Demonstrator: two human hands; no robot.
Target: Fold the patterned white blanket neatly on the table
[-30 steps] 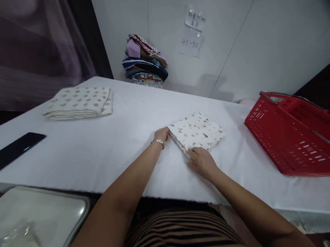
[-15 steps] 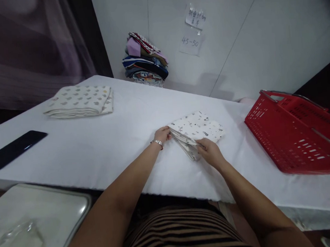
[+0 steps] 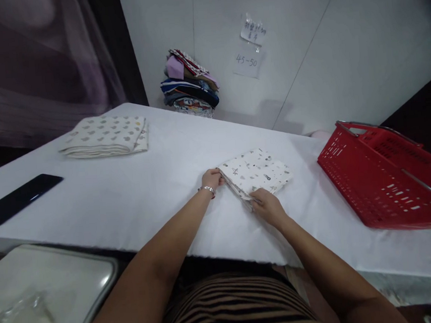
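A white cloth [image 3: 255, 171] with small grey and brown prints lies folded in layers on the white-covered table [image 3: 180, 184]. My left hand [image 3: 213, 178], a bracelet at its wrist, pinches the cloth's left corner. At the near corner my right hand [image 3: 266, 204] grips the cloth's edge, thumb on top and the fingers partly hidden beneath. The layers along the near-left edge lie almost flush between my hands.
A second folded cloth [image 3: 105, 136] with a leaf-like print lies at the left. Nearer is a black phone-like slab [image 3: 20, 199]. A red plastic basket [image 3: 385, 183] stands at the right. Against the wall rises a stack of folded fabrics [image 3: 190, 86]. A pale chair-like surface [image 3: 50, 289] is at lower left.
My right hand has moved slightly left and toward me, bringing the upper layer's near edge down over the lower layers. The gap between the layers has closed. My left hand stays at its corner.
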